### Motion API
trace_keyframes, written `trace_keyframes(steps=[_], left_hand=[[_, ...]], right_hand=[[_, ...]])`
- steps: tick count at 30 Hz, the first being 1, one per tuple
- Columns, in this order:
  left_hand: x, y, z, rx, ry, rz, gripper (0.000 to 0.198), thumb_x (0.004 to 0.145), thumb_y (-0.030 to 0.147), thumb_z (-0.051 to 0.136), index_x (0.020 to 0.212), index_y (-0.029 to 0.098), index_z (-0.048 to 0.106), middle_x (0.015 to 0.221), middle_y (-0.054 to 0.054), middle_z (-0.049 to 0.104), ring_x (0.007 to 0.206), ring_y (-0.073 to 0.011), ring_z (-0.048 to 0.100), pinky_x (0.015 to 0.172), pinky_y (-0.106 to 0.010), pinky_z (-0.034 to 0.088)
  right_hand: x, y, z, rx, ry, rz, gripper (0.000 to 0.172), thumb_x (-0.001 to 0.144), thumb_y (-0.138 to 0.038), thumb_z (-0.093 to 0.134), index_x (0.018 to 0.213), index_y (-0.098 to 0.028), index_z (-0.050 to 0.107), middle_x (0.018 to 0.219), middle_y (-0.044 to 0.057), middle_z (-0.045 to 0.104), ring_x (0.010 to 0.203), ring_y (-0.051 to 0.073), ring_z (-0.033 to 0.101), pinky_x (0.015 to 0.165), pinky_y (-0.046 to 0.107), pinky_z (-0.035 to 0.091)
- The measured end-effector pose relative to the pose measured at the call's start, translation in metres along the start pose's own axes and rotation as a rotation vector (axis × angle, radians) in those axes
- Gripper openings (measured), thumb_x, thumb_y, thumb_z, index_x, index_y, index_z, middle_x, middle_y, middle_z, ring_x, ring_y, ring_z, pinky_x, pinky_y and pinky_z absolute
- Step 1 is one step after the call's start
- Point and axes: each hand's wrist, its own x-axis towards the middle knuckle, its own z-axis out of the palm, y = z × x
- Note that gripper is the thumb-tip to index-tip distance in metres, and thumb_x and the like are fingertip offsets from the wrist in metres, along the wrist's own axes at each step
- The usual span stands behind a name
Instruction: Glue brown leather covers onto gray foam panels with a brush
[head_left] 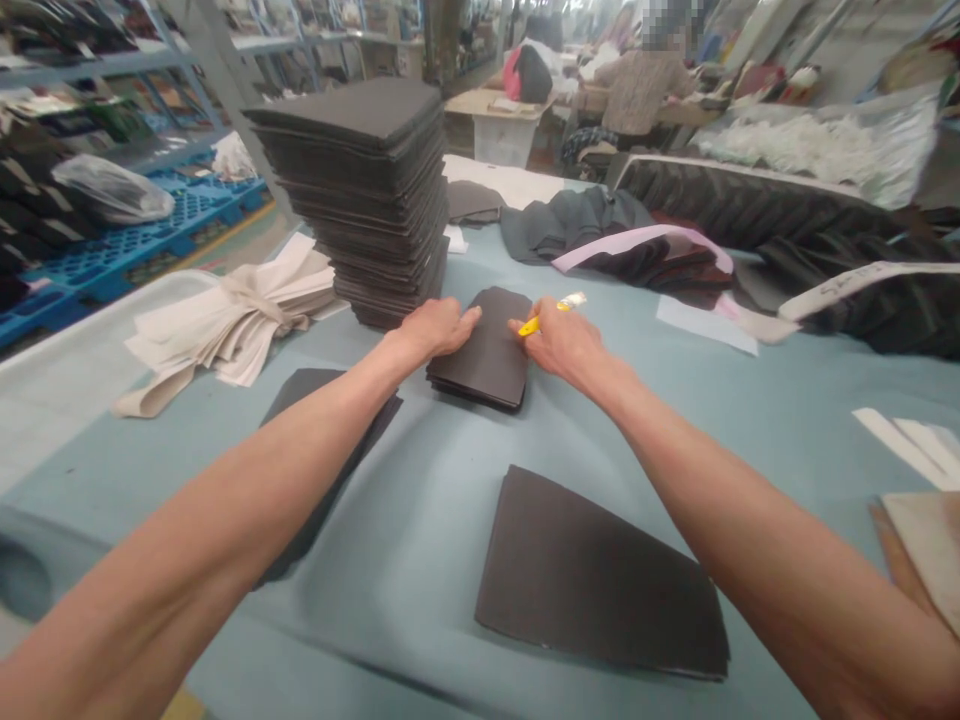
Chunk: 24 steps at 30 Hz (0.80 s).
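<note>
A small stack of dark panels (487, 350) lies on the blue-green table in front of me. My left hand (441, 326) grips its left edge, with the thumb on top and the other fingers partly hidden. At the right edge, my right hand (562, 335) is closed around a slim yellow pen-like tool (529, 327) with a whitish end; its exact kind is unclear. Behind my left hand rises a tall stack of dark panels (375, 190). Nearer to me is a dark panel pile (600, 570), and another dark pile (300, 390) is partly covered by my left forearm.
A tied bundle of cream fabric strips (232, 315) lies at the left. Dark fabric pieces (577, 225) and rows of dark bundles (757, 205) line the back right. White paper strips (907, 445) are at the right edge. Another person (641, 85) is in the background.
</note>
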Motion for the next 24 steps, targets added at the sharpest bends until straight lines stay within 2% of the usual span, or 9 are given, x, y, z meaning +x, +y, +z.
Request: trace_keyframes(steps=[3, 7, 19, 24], left_hand=[[0.006, 0.011, 0.001, 0.008, 0.033, -0.028, 0.062, 0.111, 0.052, 0.038, 0.140, 0.009, 0.071, 0.145, -0.025, 0.072, 0.140, -0.0391, 0.068, 0.114, -0.044, 0.055], [0.011, 0.019, 0.005, 0.000, 0.038, -0.035, 0.061, 0.111, 0.052, 0.039, 0.140, 0.009, 0.072, 0.142, -0.022, 0.074, 0.137, -0.0363, 0.070, 0.114, -0.042, 0.056], [0.020, 0.021, 0.016, -0.036, 0.087, -0.026, 0.056, 0.110, 0.049, 0.047, 0.143, 0.009, 0.069, 0.144, -0.022, 0.072, 0.137, -0.0358, 0.069, 0.114, -0.043, 0.055], [0.014, 0.022, 0.017, -0.060, 0.135, -0.018, 0.051, 0.109, 0.048, 0.048, 0.136, 0.010, 0.070, 0.137, -0.018, 0.075, 0.131, -0.0304, 0.069, 0.114, -0.041, 0.054]], right_hand=[[0.011, -0.005, 0.004, 0.002, -0.011, -0.007, 0.048, 0.111, -0.052, 0.048, 0.136, -0.012, 0.059, 0.130, 0.026, 0.073, 0.117, 0.035, 0.072, 0.096, 0.041, 0.053], [0.017, -0.008, 0.011, 0.004, -0.018, -0.021, 0.050, 0.111, -0.050, 0.048, 0.139, -0.010, 0.057, 0.133, 0.028, 0.072, 0.122, 0.037, 0.071, 0.102, 0.046, 0.054], [0.022, -0.012, 0.019, -0.005, 0.030, -0.071, 0.040, 0.102, -0.024, 0.055, 0.137, -0.004, 0.057, 0.128, 0.027, 0.073, 0.124, 0.039, 0.072, 0.105, 0.051, 0.056], [0.032, -0.003, 0.027, 0.030, 0.096, -0.140, 0.040, 0.102, -0.033, 0.060, 0.130, -0.006, 0.060, 0.122, 0.025, 0.074, 0.124, 0.043, 0.072, 0.105, 0.055, 0.057]])
